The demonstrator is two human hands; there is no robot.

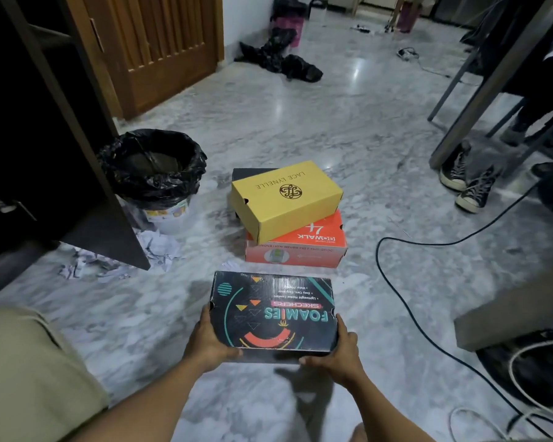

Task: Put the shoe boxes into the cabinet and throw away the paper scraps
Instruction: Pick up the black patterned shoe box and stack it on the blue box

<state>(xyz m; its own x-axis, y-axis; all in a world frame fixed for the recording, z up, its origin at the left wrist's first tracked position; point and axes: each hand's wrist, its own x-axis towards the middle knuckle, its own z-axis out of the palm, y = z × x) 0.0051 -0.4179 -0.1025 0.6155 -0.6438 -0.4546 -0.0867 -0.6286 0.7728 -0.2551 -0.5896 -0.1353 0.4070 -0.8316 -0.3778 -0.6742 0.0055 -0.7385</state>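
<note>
The person holds a black shoe box (273, 309) printed "FOAMIES" level between both hands, lid up, with the lettering upside down to them. The left hand (209, 342) grips the box's near left corner, thumb lying up along the left side and fingers curled under the near edge. The right hand (336, 352) grasps the near right corner the same way, thumb up the right side and fingers tucked beneath. The box therefore sits just beyond the wrists with its far end pointing away from the person, and a dark shadow falls on the marble floor (332, 122) below its near edge. Just beyond the black shoe box's far end stands a stack: an orange shoe box (300, 248) on the floor, a yellow shoe box (286, 194) lying askew on top of it, and a dark box (253, 172) partly hidden behind the yellow one. Beyond the black shoe box and to its left is a bin (154, 173) lined with a black bag. Nearer and further left, crumpled paper scraps (160, 250) lie on the floor around the bottom corner of a dark cabinet (20, 138), whose inside is too dark to make out. To the right of the black shoe box a black cable (428, 330) snakes over the floor, and further right and beyond it a pair of black sneakers (466, 183) stands beside a table leg.
</note>
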